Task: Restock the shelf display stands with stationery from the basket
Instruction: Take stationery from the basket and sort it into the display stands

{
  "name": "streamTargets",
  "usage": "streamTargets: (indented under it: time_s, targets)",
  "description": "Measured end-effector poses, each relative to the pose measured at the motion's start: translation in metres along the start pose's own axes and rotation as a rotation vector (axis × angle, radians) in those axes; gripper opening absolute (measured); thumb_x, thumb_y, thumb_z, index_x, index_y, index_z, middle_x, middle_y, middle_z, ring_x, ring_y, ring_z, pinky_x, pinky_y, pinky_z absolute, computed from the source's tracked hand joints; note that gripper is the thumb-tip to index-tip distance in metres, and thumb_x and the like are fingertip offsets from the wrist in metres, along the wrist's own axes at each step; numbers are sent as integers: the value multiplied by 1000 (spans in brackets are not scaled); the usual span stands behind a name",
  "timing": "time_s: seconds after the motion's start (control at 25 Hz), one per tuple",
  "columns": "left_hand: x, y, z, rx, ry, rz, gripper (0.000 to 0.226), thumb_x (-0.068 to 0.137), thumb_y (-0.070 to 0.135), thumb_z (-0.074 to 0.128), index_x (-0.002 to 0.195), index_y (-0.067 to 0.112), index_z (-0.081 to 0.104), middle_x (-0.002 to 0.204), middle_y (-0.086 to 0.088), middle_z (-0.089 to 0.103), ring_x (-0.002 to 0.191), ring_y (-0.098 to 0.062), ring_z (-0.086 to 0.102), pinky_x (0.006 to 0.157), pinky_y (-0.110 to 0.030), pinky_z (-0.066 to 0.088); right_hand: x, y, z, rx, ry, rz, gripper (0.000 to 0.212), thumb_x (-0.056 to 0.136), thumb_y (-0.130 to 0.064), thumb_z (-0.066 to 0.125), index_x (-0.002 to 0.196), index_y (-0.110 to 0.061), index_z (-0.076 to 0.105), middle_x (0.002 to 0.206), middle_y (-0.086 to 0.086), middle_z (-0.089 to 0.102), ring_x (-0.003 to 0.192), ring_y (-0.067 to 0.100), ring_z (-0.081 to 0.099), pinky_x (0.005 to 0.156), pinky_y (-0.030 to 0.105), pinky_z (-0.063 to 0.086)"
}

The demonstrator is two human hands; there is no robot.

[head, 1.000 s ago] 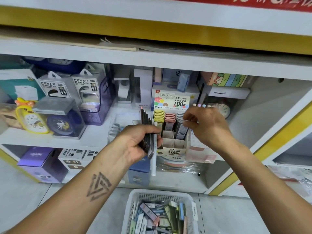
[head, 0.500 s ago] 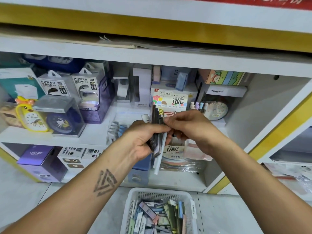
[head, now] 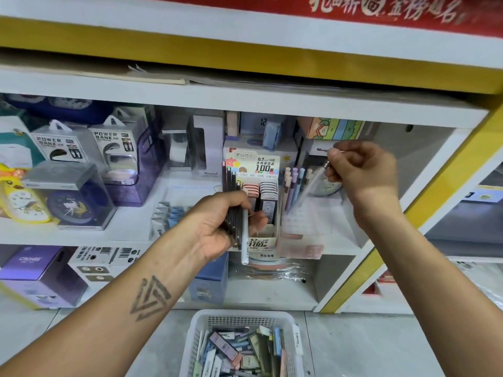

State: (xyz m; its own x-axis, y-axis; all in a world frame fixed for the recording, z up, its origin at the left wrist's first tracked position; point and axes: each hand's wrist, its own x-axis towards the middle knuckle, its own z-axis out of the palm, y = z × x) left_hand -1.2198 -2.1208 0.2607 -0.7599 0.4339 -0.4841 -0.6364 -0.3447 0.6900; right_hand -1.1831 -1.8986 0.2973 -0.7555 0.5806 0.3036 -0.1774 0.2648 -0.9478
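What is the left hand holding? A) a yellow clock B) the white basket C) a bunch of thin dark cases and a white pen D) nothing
C: the left hand grips a bunch of thin dark cases standing upright, with a white pen sticking out below, in front of the lead display stand.

Pastel pens crowd the lead display stand.

White shelving edged in yellow trim stood over a pale grey tiled floor; a red banner with gold lettering ran overhead, evenly lit.
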Motion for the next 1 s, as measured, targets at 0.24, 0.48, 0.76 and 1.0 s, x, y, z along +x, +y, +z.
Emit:
streamTargets:
  time_s: [0.24,0.48,0.76,1.0]
  targets:
    - [5,-13,15,47,-19,-5,13,80,-16,53,74,-6,58,61,-18,63,53,-27,66,53,-40,61,2,23,-13,-487,-31,-219,12,92,-14,70,95,-21,61,77,-7,66,68,-2,66,61,8,51]
    - [9,-19,19,123,-53,17,7,77,-17,61,81,-11,63,75,-28,68,68,-35,72,60,-42,62,4,34,-20,-594,-60,-254,9,95,-14,65,96,-21,60,78,-11,63,74,-10,60,57,-1,42]
    - [10,-18,18,136,-35,70,6,78,-17,61,79,-12,63,74,-29,69,69,-36,72,59,-43,61,6,38,-18,-579,-90,-182,13,96,-7,59,95,-20,60,86,-1,67,68,-10,62,54,5,44]
    - [10,-18,16,113,-9,83,9,75,-17,64,84,-15,63,80,-31,68,68,-36,72,55,-38,59,7,39,-18,-582,-65,-182,14,96,-4,57,97,-18,60,87,1,68,77,4,64,59,18,48]
